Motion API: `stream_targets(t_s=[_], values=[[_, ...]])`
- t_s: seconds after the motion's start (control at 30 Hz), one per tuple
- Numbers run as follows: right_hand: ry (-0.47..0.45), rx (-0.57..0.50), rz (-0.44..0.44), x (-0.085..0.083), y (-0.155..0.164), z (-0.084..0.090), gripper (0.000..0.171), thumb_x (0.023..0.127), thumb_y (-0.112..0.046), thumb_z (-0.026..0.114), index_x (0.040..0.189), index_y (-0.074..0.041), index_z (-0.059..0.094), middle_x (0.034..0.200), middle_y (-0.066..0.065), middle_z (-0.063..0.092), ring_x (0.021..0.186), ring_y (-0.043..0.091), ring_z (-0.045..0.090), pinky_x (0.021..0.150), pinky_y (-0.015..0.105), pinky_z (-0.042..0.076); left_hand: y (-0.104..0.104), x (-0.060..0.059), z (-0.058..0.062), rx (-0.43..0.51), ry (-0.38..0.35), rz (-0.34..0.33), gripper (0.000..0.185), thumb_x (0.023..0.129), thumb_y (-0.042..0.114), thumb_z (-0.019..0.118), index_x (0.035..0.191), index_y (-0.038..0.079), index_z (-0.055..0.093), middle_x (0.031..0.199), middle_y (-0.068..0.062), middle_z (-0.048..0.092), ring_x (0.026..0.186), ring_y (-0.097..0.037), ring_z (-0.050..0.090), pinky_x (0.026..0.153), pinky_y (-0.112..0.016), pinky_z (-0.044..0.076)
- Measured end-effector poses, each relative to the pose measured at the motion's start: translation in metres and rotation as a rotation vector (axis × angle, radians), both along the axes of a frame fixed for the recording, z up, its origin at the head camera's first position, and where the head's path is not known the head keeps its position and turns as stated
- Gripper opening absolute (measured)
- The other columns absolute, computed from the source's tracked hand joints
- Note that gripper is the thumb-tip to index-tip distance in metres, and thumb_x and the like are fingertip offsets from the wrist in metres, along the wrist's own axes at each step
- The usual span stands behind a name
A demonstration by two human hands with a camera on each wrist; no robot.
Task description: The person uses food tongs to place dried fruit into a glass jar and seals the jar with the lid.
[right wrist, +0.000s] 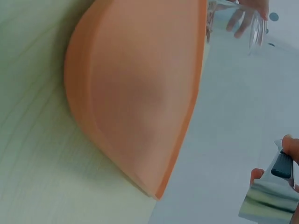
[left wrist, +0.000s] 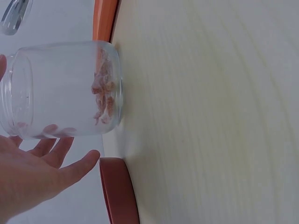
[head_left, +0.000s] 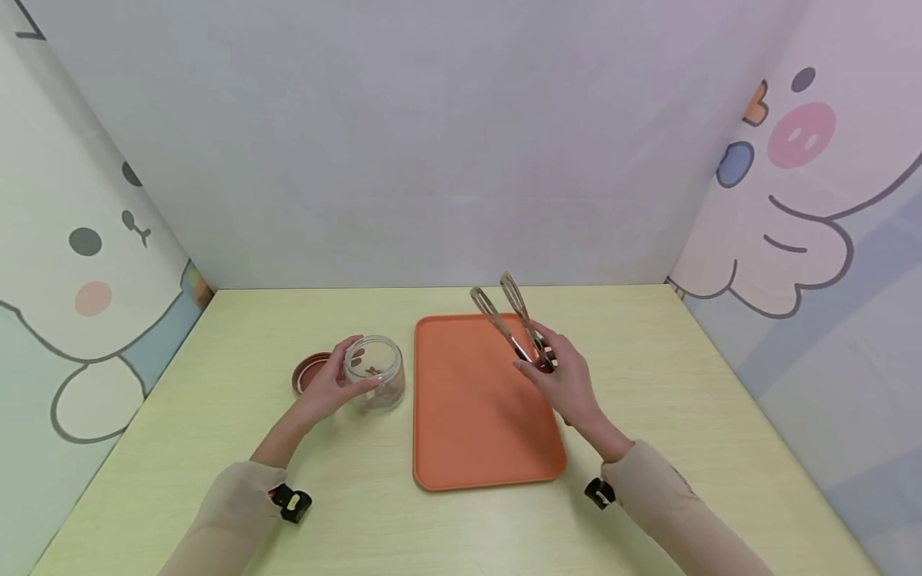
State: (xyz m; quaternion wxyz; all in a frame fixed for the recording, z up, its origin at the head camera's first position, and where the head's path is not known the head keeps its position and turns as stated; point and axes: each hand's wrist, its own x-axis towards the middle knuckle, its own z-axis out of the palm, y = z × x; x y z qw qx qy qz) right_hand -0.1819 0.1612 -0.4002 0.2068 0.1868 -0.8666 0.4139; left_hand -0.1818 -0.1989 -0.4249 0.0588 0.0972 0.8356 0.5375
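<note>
Clear glass made up the jar [head_left: 374, 373], which stood upright on the pale wooden counter [head_left: 216, 448], just left of the orange tray [head_left: 475, 408] and very close to its left edge. A few small reddish-brown pieces [left wrist: 103, 91] lay at the bottom of the jar. Its mouth was uncovered; the dark red lid [head_left: 310, 370] lay flat on the counter just beside it, on the side away from the tray. The left hand [head_left: 330, 388] wrapped around the jar from the left, fingers curled against the glass and thumb near the rim, holding it in place.

The right hand [head_left: 565, 376] was raised over the right part of the tray and gripped a pair of metal tongs [head_left: 515, 320] near their hinged end. The two arms of the tongs pointed away from the person, toward the back wall, and stood slightly spread at the tips, with nothing between them. In the right wrist view only the shiny end of the tongs and a few fingertips [right wrist: 290, 147] showed at the frame edge. The tray itself lay flat on the counter.
</note>
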Motion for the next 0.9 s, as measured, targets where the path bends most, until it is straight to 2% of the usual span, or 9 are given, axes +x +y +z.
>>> stream_targets(t_s=[0.1, 0.3, 0.47, 0.67, 0.77, 0.9], values=[[0.0, 0.004, -0.011, 0.002, 0.006, -0.001, 0.059, 0.076, -0.022, 0.071, 0.128, -0.013, 0.046, 0.086, 0.009, 0.051, 0.058, 0.01, 0.049, 0.047, 0.025, 0.042, 0.0, 0.0, 0.0, 0.01, -0.002, 0.0, 0.079, 0.079, 0.03, 0.067, 0.139, 0.016, 0.017, 0.135, -0.02, 0.029, 0.122, -0.037, 0.027, 0.093, -0.052, 0.028], [-0.013, -0.005, -0.061, 0.005, 0.016, 0.001, 0.058, 0.075, -0.021, 0.071, 0.127, -0.018, 0.047, 0.081, 0.001, 0.048, 0.057, 0.009, 0.048, 0.048, 0.025, 0.042, 0.0, 0.0, 0.0, 0.011, -0.006, 0.004, 0.08, 0.078, 0.032, 0.067, 0.139, 0.017, 0.017, 0.135, -0.019, 0.028, 0.123, -0.036, 0.026, 0.093, -0.052, 0.027], [-0.042, -0.023, -0.091, 0.007, 0.024, 0.0, 0.056, 0.075, -0.015, 0.07, 0.126, -0.018, 0.048, 0.082, 0.009, 0.049, 0.061, 0.011, 0.05, 0.048, 0.025, 0.043, -0.002, -0.001, -0.002, 0.005, -0.006, 0.003, 0.081, 0.078, 0.033, 0.067, 0.139, 0.017, 0.017, 0.135, -0.018, 0.028, 0.123, -0.036, 0.026, 0.093, -0.052, 0.027], [-0.066, -0.041, -0.118, 0.01, 0.033, -0.002, 0.058, 0.075, -0.01, 0.069, 0.128, -0.016, 0.046, 0.09, 0.01, 0.049, 0.064, 0.013, 0.052, 0.048, 0.024, 0.044, -0.002, -0.002, -0.003, -0.003, 0.001, -0.001, 0.08, 0.078, 0.032, 0.066, 0.139, 0.016, 0.016, 0.136, -0.019, 0.028, 0.123, -0.037, 0.025, 0.094, -0.052, 0.027], [-0.054, -0.039, -0.122, 0.011, 0.038, -0.003, 0.059, 0.075, -0.01, 0.069, 0.128, -0.014, 0.045, 0.094, 0.012, 0.049, 0.064, 0.014, 0.053, 0.048, 0.024, 0.043, 0.0, -0.001, 0.001, 0.01, -0.005, -0.007, 0.079, 0.079, 0.029, 0.066, 0.139, 0.014, 0.016, 0.135, -0.02, 0.028, 0.123, -0.037, 0.025, 0.094, -0.052, 0.027], [-0.037, -0.034, -0.138, 0.011, 0.044, -0.005, 0.058, 0.075, -0.012, 0.07, 0.128, -0.013, 0.046, 0.095, 0.012, 0.049, 0.063, 0.015, 0.054, 0.048, 0.024, 0.043, 0.004, 0.006, 0.013, 0.034, -0.008, -0.016, 0.077, 0.081, 0.021, 0.066, 0.139, 0.009, 0.016, 0.134, -0.024, 0.027, 0.122, -0.04, 0.025, 0.093, -0.053, 0.027]])
